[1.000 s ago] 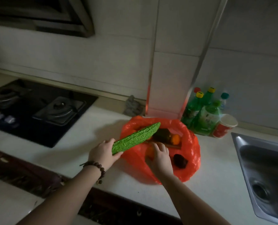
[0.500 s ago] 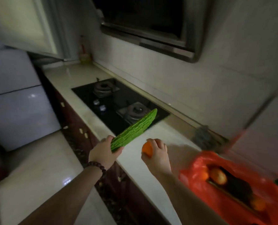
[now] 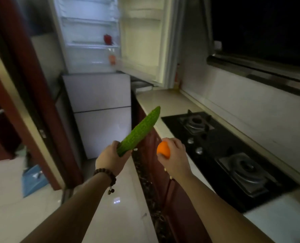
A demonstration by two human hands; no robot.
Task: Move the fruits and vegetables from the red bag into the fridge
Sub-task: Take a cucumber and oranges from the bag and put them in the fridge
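My left hand (image 3: 110,156) grips the lower end of a long bumpy green bitter gourd (image 3: 139,130), which points up and to the right. A small orange (image 3: 163,149) sits in my right hand (image 3: 176,155), just right of the gourd. Both hands are held out in front of me above the floor. Ahead stands the white fridge (image 3: 102,95) with its upper door (image 3: 144,39) swung open. A red fruit (image 3: 107,39) rests on a lit shelf inside, and a pale orange item (image 3: 112,59) lies below it. The red bag is out of view.
A cream counter (image 3: 165,100) runs along the right with a black gas hob (image 3: 228,155) set into it. Dark red cabinet fronts (image 3: 163,172) lie beneath it. A dark red door frame (image 3: 31,95) stands on the left. A blue item (image 3: 33,179) lies on the pale tiled floor.
The view has swung left from the red bag and counter to the open fridge. Both hands have carried the gourd and the orange away from the bag toward the fridge.
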